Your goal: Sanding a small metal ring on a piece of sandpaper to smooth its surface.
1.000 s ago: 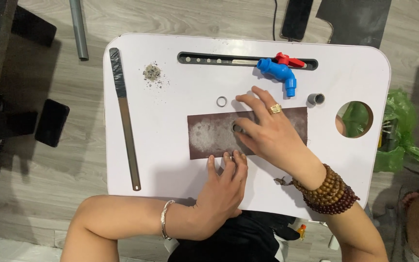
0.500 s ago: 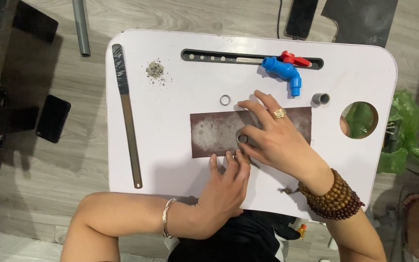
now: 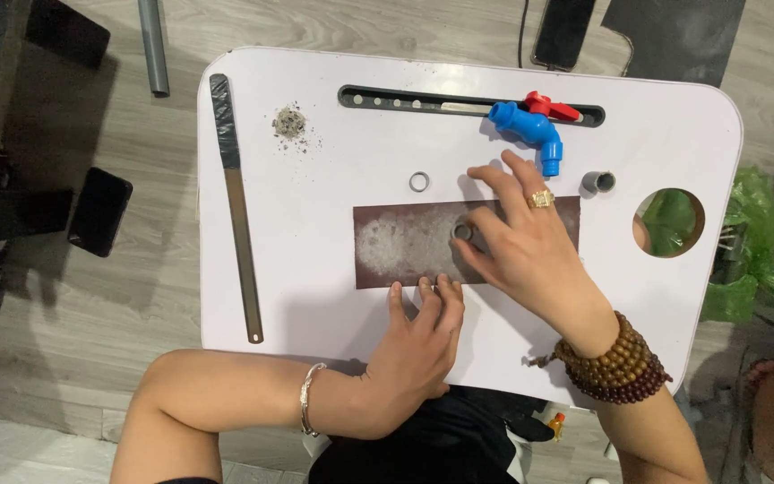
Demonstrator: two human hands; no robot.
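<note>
- R hand [image 3: 530,246] presses a short grey pipe piece [image 3: 463,231] end-down onto the dark sandpaper sheet [image 3: 405,242]; fingertips pinch it, grip closed on the piece.
- L hand [image 3: 418,336] lies flat w/ fingertips on the sheet's near edge, pinning it to the white counter [image 3: 315,296]; it holds nothing, fingers spread and pressing down.
- Piece sits near the sheet's middle, just R of a pale worn patch of dust.
- To do this well, I'd judge: keep the piece upright so the end wears square, not bevelled; a tilt looks like the main risk.
- Light even pressure, small circles or figure-8s, and shift to fresh dark grit since the pale patch looks loaded.
- Keep L fingertips clear of the rubbing path but firm enough that the sheet doesn't creep.
- Nearby: a grey ring [image 3: 419,182] just beyond the sheet, another grey fitting [image 3: 598,182] to the R, a blue tap w/ red handle [image 3: 530,125] by the far slot.
- Hacksaw blade [image 3: 235,206] along the L edge and a small filings pile [image 3: 289,124] are well apart from the hands.
</note>
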